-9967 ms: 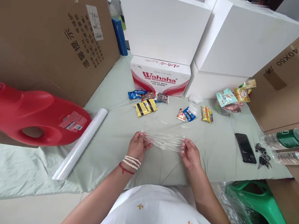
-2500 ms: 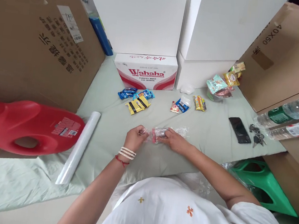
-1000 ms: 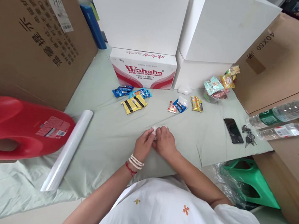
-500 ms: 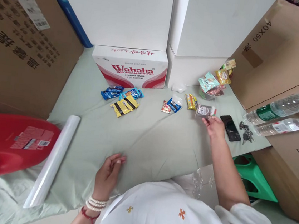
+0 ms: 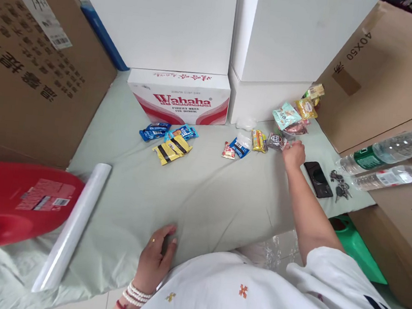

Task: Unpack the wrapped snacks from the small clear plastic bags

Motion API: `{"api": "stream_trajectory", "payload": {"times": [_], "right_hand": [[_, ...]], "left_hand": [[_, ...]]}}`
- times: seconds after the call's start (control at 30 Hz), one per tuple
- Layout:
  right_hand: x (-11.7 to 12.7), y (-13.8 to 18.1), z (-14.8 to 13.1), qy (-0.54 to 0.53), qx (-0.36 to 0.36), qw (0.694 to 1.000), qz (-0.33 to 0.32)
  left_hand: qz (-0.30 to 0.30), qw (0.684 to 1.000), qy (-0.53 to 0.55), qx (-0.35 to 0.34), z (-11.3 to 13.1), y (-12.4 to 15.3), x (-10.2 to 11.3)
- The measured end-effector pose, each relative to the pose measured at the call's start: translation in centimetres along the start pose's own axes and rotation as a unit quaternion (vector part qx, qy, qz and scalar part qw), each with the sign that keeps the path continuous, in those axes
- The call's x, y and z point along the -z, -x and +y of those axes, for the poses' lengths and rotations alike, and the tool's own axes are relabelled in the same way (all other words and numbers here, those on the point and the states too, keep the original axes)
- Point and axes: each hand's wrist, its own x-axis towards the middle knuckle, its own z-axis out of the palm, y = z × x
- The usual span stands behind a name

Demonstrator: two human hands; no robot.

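My right hand [image 5: 294, 153] is closed at the right end of a small dark brown snack packet [image 5: 275, 141]; its fingertips are partly hidden. That packet lies against yellow snack packets [image 5: 258, 140]. Behind my right hand stands a clear bowl heaped with snacks, a light blue packet [image 5: 287, 115] and a gold packet [image 5: 306, 108] on top. My left hand [image 5: 157, 258] rests at the near edge of the cloth, thumb and forefinger apart, holding nothing. To the left of the yellow packets lie a blue packet [image 5: 239, 147] and a red-and-white packet [image 5: 228, 150].
Blue packets [image 5: 154, 131] and yellow-and-black packets [image 5: 172, 150] lie before a Wahaha carton [image 5: 182, 100]. A phone [image 5: 318, 179], keys [image 5: 342, 187] and bottles [image 5: 385, 176] are at right. A plastic-film roll [image 5: 75, 224] and red jug [image 5: 17, 207] are at left.
My right hand has moved slightly away from me with the dark brown packet, which now lies beside the yellow packets. My left hand has shifted a little right and its thumb has parted from the fingers.
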Motion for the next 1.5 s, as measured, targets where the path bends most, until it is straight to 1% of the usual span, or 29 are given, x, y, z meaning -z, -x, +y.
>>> {"api": "stream_trajectory", "payload": {"times": [0.03,0.07,0.13,0.2,0.23,0.3,0.37,0.43,0.47,0.53,0.6,0.67,0.77,0.83,0.9,0.97,1.03,1.1,1.17,1.23,1.3,1.37,1.4,1.43,1.47,1.5], "right_hand": [[-0.3,0.5,-0.7,0.002,0.018,1.000,-0.002],[-0.9,1.1,-1.5,0.009,0.049,0.999,-0.018],[-2.9,2.5,-3.6,0.033,0.122,0.989,-0.076],[-5.3,3.8,-5.7,0.071,0.164,0.975,-0.135],[-6.5,4.3,-6.7,0.089,0.167,0.970,-0.155],[-8.0,5.1,-8.1,0.104,0.149,0.968,-0.175],[-8.4,6.0,-8.7,0.102,0.147,0.968,-0.179],[-7.5,7.4,-8.6,0.084,0.169,0.967,-0.169],[-6.8,8.4,-8.3,0.057,0.190,0.967,-0.163],[-5.0,11.4,-7.5,-0.032,0.235,0.958,-0.163],[-3.1,15.2,-6.6,-0.122,0.260,0.937,-0.200],[-1.6,19.4,-5.8,-0.163,0.273,0.916,-0.246],[-0.3,24.6,-4.7,-0.178,0.305,0.895,-0.271],[0.0,26.8,-4.0,-0.175,0.326,0.886,-0.280],[0.2,28.0,-3.3,-0.175,0.338,0.877,-0.294],[0.6,28.4,-2.7,-0.185,0.329,0.877,-0.296],[1.2,28.4,-2.0,-0.202,0.291,0.891,-0.286],[1.9,28.2,-1.3,-0.226,0.231,0.903,-0.285],[2.7,28.1,-0.9,-0.256,0.160,0.908,-0.292],[3.2,28.1,-1.0,-0.280,0.092,0.907,-0.300],[3.4,28.1,-1.6,-0.295,0.041,0.896,-0.330],[3.2,28.1,-2.5,-0.310,0.010,0.867,-0.391],[3.0,28.1,-3.0,-0.320,-0.002,0.849,-0.420],[2.7,28.0,-3.4,-0.333,-0.015,0.835,-0.438],[2.4,28.0,-3.7,-0.352,-0.031,0.825,-0.441],[2.1,27.9,-3.9,-0.374,-0.049,0.820,-0.430]], "left_hand": [[-0.001,1.000,0.006,-0.004,-0.1,0.0,0.0],[-0.003,1.000,0.013,-0.006,-0.2,-0.1,0.1],[-0.010,1.000,0.025,-0.005,-0.2,-0.4,0.2],[-0.017,0.999,0.034,0.001,0.0,-0.7,0.4],[-0.021,0.999,0.038,0.006,0.1,-0.7,0.6],[-0.024,0.998,0.049,0.024,0.4,-0.3,0.9],[-0.020,0.996,0.070,0.059,0.5,0.7,1.3],[-0.002,0.988,0.105,0.110,0.6,1.7,1.8],[0.012,0.982,0.127,0.138,0.7,2.1,2.1],[0.037,0.968,0.171,0.178,1.1,2.3,2.6],[0.048,0.956,0.215,0.195,2.1,1.4,2.9],[0.047,0.939,0.268,0.211,3.5,-0.7,2.8],[0.017,0.904,0.365,0.223,6.1,-4.9,1.8],[-0.042,0.872,0.433,0.225,7.9,-7.4,0.5],[-0.103,0.853,0.469,0.206,9.3,-9.1,-1.0],[-0.127,0.842,0.490,0.189,10.2,-9.8,-2.4],[-0.119,0.832,0.508,0.189,10.4,-9.8,-3.4],[-0.099,0.828,0.514,0.202,10.3,-9.5,-4.1],[-0.083,0.840,0.499,0.197,10.2,-9.0,-4.3],[-0.064,0.867,0.464,0.170,10.4,-8.6,-4.3],[-0.053,0.898,0.417,0.131,10.9,-8.2,-4.2],[-0.048,0.922,0.373,0.093,11.4,-7.9,-4.1],[-0.049,0.928,0.360,0.081,11.6,-7.7,-4.1],[-0.054,0.928,0.360,0.079,11.7,-7.6,-4.1],[-0.057,0.922,0.373,0.088,11.6,-7.6,-4.1],[-0.056,0.910,0.396,0.108,11.5,-7.6,-4.1]]}}
